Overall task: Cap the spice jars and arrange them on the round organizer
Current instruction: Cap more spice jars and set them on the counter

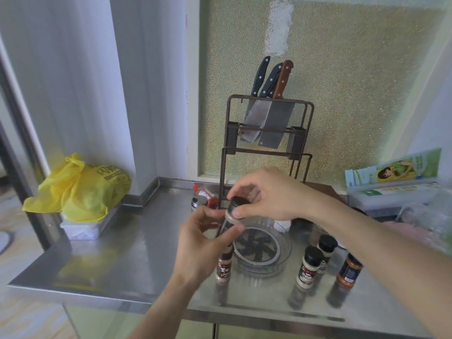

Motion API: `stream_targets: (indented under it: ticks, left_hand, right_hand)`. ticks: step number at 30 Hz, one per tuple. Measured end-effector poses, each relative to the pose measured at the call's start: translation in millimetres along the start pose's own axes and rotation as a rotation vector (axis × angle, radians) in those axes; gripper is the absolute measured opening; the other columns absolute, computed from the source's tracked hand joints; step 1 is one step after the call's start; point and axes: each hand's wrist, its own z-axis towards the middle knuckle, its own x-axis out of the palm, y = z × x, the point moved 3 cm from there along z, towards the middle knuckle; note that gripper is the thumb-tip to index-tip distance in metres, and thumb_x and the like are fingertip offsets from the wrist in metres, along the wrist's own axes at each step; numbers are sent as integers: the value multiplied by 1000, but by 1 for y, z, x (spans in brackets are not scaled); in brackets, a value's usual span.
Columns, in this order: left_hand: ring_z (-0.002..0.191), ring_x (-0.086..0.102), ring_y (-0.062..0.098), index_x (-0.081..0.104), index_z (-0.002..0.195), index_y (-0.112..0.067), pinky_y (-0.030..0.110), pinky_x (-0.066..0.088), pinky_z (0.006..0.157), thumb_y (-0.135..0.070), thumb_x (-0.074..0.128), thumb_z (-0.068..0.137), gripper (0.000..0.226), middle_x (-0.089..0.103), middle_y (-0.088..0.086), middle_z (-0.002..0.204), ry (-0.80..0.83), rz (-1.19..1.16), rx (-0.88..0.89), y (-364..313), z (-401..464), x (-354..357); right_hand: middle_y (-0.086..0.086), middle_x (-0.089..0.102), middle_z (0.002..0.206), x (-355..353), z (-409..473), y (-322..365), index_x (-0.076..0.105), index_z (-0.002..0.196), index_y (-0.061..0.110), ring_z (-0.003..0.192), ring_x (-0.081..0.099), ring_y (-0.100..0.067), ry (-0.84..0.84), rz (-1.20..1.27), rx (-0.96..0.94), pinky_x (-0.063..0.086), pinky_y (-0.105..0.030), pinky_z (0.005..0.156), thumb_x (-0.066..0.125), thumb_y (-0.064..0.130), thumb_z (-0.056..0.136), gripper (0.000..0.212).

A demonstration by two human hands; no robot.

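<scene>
Held jar [228, 225] mostly covered by the left hand [203, 243] and right hand [266, 194]; label too blurred to read. Behind the left hand, a standing jar [223, 267] showing only its lower half. Near the counter's [122, 253] front right corner, orange jar [349, 271] with its top hidden under the right forearm. At the right edge, clear container [430, 216] smeared and cut off. At the back, red-capped bottle [205, 193] partly masked by the knife rack [264, 152]. Print on the yellow bag [80, 189] illegible.

home kitchen, steel counter [102, 260], knife rack [266, 133] with cleavers (frosted window behind), spice jars [309, 267]
</scene>
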Motion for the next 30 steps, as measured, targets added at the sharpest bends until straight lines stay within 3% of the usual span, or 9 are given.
stream_targets:
  ticks: [4, 8, 11, 16, 20, 24, 27, 30]
  left_hand:
    - [75, 74, 7, 64, 90, -26, 33, 62, 72, -31, 94, 65, 39, 78, -8, 81, -87, 335, 17, 9, 22, -31]
    - [75, 75, 6, 65, 98, -29, 37, 63, 75, -26, 88, 70, 36, 78, -11, 84, -55, 516, -41, 42, 32, -46]
    - [77, 76, 10, 70, 99, -23, 38, 63, 79, -18, 80, 71, 30, 79, -10, 84, -50, 576, -99, 66, 32, -54]
    - [75, 70, 7, 67, 101, -20, 17, 52, 65, -16, 78, 71, 33, 76, -9, 85, 18, 628, -152, 93, 35, -58]
    - [77, 74, 8, 66, 97, -18, 31, 62, 74, -16, 82, 66, 35, 79, -6, 89, 36, 617, -179, 103, 41, -60]
    - [77, 76, 9, 64, 94, -18, 33, 64, 76, -17, 86, 63, 38, 77, -8, 87, 66, 611, -173, 108, 47, -63]
    - [82, 74, 9, 60, 101, -19, 24, 60, 74, -16, 87, 66, 44, 73, -10, 93, 202, 683, -182, 107, 52, -63]
    - [99, 70, 15, 56, 121, -16, 25, 59, 84, 0, 65, 77, 48, 69, -2, 113, 390, 770, -234, 105, 60, -72]
  right_hand:
    - [0, 79, 104, 43, 41, 15, 75, 110, 17, 92, 73, -18, -102, -55, -3, 59, -37, 88, 88, 32, 72, 43]
    - [-8, 75, 111, 106, 70, 17, 73, 113, 13, 105, 68, -29, -101, -159, 44, 54, -36, 86, 82, 22, 80, 35]
    - [-14, 73, 115, 142, 84, 12, 69, 117, 10, 109, 68, -34, -51, -150, 103, 56, -40, 88, 77, 16, 81, 37]
    - [-15, 73, 116, 172, 89, 4, 67, 120, 11, 109, 68, -35, -23, -153, 160, 58, -43, 88, 76, 15, 83, 39]
    - [-12, 75, 114, 178, 93, -3, 69, 117, 12, 107, 70, -34, -46, -111, 184, 60, -44, 89, 79, 15, 79, 40]
    - [-10, 76, 112, 178, 91, -5, 71, 117, 13, 109, 69, -32, -71, -91, 179, 57, -43, 91, 78, 17, 81, 38]
    - [-10, 74, 115, 175, 88, -3, 67, 123, 13, 111, 67, -31, -72, -85, 174, 57, -42, 90, 77, 19, 83, 41]
    - [-8, 67, 123, 168, 75, -5, 57, 131, 15, 114, 64, -30, -43, -20, 182, 53, -38, 84, 77, 29, 82, 55]
